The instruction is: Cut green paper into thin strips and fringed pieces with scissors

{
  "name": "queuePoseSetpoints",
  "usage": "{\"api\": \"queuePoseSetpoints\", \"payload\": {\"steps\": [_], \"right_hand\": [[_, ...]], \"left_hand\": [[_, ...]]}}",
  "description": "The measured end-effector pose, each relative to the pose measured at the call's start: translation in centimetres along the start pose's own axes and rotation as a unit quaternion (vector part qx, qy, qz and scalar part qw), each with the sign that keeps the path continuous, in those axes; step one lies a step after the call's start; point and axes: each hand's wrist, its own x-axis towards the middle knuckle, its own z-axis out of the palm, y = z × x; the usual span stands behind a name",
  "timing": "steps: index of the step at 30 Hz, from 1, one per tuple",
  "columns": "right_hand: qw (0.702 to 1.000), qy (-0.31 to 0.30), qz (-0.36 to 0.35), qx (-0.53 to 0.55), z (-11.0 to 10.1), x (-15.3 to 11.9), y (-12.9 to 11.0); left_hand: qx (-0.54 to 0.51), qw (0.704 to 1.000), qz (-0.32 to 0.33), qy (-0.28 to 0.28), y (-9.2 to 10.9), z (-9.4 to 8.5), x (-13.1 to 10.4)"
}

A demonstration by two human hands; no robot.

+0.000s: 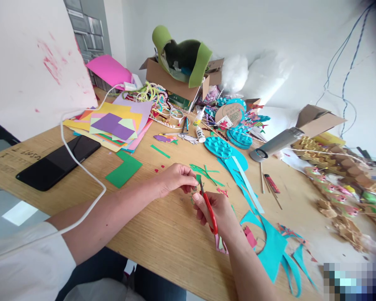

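Note:
My left hand point(179, 179) pinches a small piece of green paper point(198, 179) between thumb and fingertips. In my right hand point(215, 211) is a pair of scissors with red handles point(212, 212). The dark blades point up and away from me, right beside the green piece; I cannot tell whether they touch it. Just beyond my hands lie several thin green strips point(207, 170). Red scraps point(223, 192) sit near the scissors, and tiny red bits point(157, 170) lie left of my left hand. A larger green sheet point(124, 169) rests farther left.
A black phone point(59, 162) and a white cable point(95, 177) lie at the left, near stacked coloured paper point(115, 125). Blue scraps point(271, 242) spread along the right. Behind them are a grey bottle point(277, 144), glue point(200, 134), a cardboard box point(172, 83) and egg trays point(338, 161).

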Motion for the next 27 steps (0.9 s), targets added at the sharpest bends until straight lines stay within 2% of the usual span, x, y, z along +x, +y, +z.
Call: {"api": "queuePoseSetpoints", "payload": {"steps": [19,27], "right_hand": [[1.000,-0.002,0.012,0.006,-0.08,-0.06,-0.15],[1.000,0.002,0.016,0.008,0.04,0.02,-0.09]], "left_hand": [[-0.011,1.000,0.004,0.006,-0.11,-0.14,0.11],[-0.001,1.000,0.010,-0.008,-0.23,-0.13,0.11]]}}
